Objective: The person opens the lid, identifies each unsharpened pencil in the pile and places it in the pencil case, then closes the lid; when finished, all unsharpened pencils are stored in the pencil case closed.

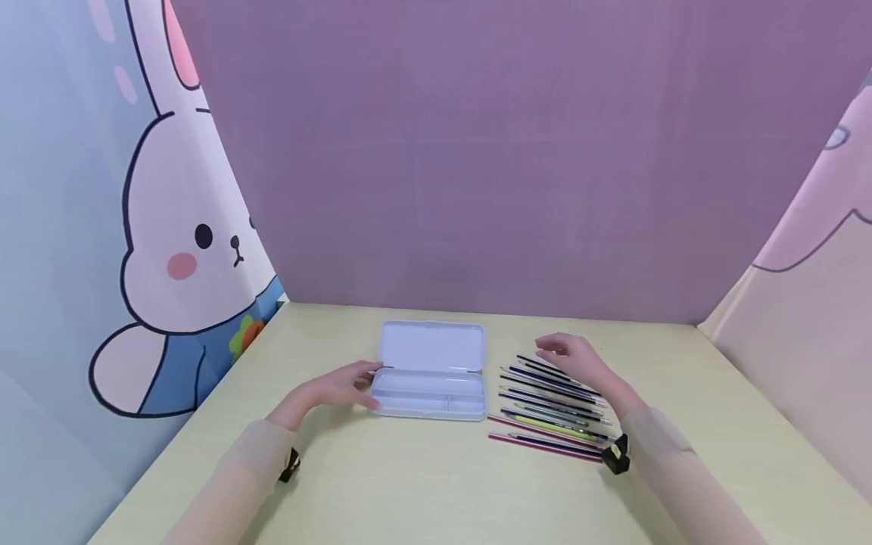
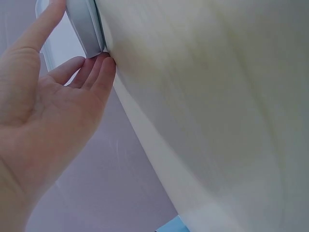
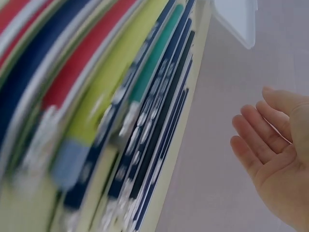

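- Brushing the pencils [image 1: 552, 414], the right hand [image 1: 572, 357] could roll them — head view: one open case [image 1: 429, 384], left of roughly a dozen pencils; two hands.
- Left wrist: left hand's [image 2: 53, 101] thumb and fingers hold the case's end; a tug could slide it.
- Right wrist: fingers loosely curved, empty — pencils too blurred to count.

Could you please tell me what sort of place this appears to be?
It looks like an indoor tabletop booth, perhaps set up for recording: a pale, wood-look tabletop is closed in by a plain purple, cloth-like backdrop and a light-blue side panel printed with a white cartoon rabbit.
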The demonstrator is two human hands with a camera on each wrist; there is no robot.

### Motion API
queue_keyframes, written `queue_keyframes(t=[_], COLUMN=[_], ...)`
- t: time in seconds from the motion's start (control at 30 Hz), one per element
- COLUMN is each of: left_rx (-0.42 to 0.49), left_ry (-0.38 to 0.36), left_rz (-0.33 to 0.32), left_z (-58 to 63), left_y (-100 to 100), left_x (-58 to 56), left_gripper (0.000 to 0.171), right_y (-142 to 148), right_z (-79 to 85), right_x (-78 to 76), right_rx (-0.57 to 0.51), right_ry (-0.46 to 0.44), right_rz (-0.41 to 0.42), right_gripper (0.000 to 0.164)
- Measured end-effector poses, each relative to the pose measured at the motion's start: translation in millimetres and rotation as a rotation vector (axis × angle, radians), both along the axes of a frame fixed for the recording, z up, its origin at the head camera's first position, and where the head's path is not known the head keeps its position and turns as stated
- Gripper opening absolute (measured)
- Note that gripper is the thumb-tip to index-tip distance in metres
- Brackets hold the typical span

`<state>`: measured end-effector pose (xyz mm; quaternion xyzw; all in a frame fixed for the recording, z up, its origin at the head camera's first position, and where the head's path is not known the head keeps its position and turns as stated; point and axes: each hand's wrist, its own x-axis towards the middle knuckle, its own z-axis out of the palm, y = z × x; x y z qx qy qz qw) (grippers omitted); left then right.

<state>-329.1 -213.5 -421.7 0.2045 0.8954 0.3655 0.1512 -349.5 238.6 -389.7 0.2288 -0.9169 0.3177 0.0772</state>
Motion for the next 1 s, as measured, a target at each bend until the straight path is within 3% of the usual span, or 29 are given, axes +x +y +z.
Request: queue_keyframes(t=[0.5, 0.67, 1.0], left_rx=[-0.006, 0.007, -0.01], left_ry=[-0.011, -0.02, -0.016], left_rz=[-0.017, -0.021, -0.006], left_z=[1.0, -1.9, 0.4], left_y=[-5.7, -5.8, -6.7], left_x=[1.1, -2.4, 1.3], left_gripper=[0.084, 0.083, 0.082], right_y=[37.5, 48.5, 60.3], right_z=[-1.7, -5.8, -12.1], right_x=[24.1, 25.1, 27.9], right_rx=[0.091, 0.113, 0.14], right_ry=[0.009, 0.013, -0.024], right_rz=[-0.055, -0.067, -0.079], right_gripper=[0.031, 0.027, 0.026])
